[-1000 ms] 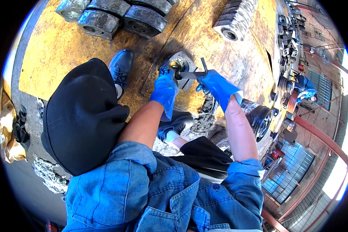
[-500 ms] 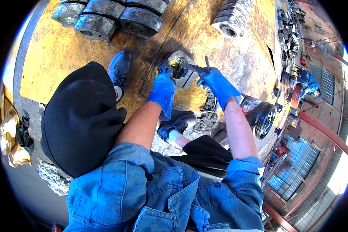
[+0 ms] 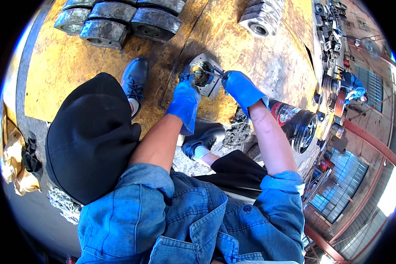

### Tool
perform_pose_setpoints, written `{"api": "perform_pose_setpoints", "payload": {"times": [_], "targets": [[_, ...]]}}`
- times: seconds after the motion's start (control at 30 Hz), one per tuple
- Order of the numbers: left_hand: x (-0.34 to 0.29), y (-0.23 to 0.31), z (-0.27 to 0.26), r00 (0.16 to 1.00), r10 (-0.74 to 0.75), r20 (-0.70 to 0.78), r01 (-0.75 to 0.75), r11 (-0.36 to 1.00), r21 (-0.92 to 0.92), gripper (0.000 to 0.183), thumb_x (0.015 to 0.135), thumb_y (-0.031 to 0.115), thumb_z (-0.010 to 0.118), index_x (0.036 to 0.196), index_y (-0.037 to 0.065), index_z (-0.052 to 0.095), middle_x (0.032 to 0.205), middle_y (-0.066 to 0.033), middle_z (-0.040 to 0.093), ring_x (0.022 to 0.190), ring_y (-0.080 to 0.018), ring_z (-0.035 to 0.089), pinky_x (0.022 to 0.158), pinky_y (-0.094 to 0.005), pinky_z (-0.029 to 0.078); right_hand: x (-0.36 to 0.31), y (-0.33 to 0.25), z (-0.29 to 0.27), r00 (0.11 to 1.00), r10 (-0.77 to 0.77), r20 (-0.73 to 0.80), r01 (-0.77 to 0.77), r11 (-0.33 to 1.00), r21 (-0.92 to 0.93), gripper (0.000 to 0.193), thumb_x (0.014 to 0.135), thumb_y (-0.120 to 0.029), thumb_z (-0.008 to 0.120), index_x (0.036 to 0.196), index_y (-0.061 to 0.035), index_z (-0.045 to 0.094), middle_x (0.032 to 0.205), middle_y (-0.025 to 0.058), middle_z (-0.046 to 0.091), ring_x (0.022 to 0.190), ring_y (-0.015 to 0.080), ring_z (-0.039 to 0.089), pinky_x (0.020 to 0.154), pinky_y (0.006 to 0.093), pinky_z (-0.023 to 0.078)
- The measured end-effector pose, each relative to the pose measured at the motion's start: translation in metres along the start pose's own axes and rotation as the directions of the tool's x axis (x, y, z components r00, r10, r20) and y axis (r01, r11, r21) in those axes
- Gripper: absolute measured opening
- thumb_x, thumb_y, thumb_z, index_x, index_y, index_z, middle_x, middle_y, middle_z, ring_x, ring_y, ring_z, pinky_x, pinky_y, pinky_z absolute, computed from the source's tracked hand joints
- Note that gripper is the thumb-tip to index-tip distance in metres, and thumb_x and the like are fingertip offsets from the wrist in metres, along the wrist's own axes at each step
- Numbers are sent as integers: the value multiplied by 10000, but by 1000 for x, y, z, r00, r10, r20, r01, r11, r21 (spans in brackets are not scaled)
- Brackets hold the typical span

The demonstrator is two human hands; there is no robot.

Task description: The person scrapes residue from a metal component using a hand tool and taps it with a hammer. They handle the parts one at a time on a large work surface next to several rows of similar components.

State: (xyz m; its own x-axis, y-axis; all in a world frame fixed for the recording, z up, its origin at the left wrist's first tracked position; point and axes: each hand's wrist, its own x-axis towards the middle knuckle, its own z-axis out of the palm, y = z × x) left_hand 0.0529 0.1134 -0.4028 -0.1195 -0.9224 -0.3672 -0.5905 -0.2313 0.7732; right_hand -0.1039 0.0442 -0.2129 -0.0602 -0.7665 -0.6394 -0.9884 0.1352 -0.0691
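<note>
head view, looking straight down past our own denim sleeves and black trousers. both our hands wear blue gloves and meet over a small square metal housing (image 3: 205, 75) that lies flat on a rusty yellow steel floor plate (image 3: 66, 75).

our left hand (image 3: 185, 99) is curled narrow, its fingertips pressed on the near left edge of the housing, just beside the round brass-coloured bore at its middle. our right hand (image 3: 242, 88) is closed around a thin dark hand tool (image 3: 215, 72), whose tip reaches leftward from the hand into that bore. we cannot tell which kind of tool it is; it is too small in the picture.

we judge the housing to be cast metal: stiff, heavy for its size, and probably greasy or gritty, so gloved fingers could slip on it. its square outer edges and corners, nearest our left fingertips, look like the surest place to grip; the bore is occupied by the tool.

beyond both hands, well apart, lie dark cast-iron parts (image 3: 119, 22) in a row, and to the far right of them a ribbed grey casting (image 3: 262, 17). our black shoe (image 3: 135, 79) stands left of the left hand. under our right forearm sits a dark wheel-like part (image 3: 301, 127).
</note>
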Motion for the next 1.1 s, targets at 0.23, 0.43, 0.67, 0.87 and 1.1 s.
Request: {"api": "perform_pose_setpoints", "payload": {"times": [0.23,0.43,0.67,0.87,1.1], "targets": [[34,-74,50,982,-147,-119,91,918,-385,250,990,188,527,1141,69,688,926,-153,701,813,-271,666,718,-390,525,-4,-42,11,991,-128,32,125,990,63,244,859,-192,579,878,14,708,898,280,676,859,435,673,753,478,541],[29,-20,32,822,-359,443,437,-102,-894,217,979,248,628,1067,65,706,732,-67,607,645,-163,561,586,-341,454,-32,-20,29,998,-10,63,-12,937,350,278,882,-195,561,840,48,688,867,298,662,828,408,675,713,448,537],[22,-4,-8,836,-261,483,445,-193,-874,183,922,36,649,1089,81,709,780,0,602,663,-86,523,580,-270,431,-52,-38,18,948,98,301,-309,499,810,262,950,-177,495,1030,-18,688,840,97,732,669,150,625,581,307,497],[37,-48,10,927,-303,218,248,63,-967,255,902,-9,645,1139,70,693,881,-15,639,732,-102,551,641,-253,452,-32,-24,34,941,142,308,-323,98,941,228,977,-178,518,1019,-10,666,832,67,692,583,118,537,549,291,471],[21,-17,-18,939,-281,199,265,219,-939,130,931,122,689,1046,61,696,833,9,597,709,-86,492,613,-246,418,-25,-12,25,912,251,325,-318,-71,945,245,998,-170,500,1122,-15,643,858,74,703,626,128,570,573,332,477]]}}
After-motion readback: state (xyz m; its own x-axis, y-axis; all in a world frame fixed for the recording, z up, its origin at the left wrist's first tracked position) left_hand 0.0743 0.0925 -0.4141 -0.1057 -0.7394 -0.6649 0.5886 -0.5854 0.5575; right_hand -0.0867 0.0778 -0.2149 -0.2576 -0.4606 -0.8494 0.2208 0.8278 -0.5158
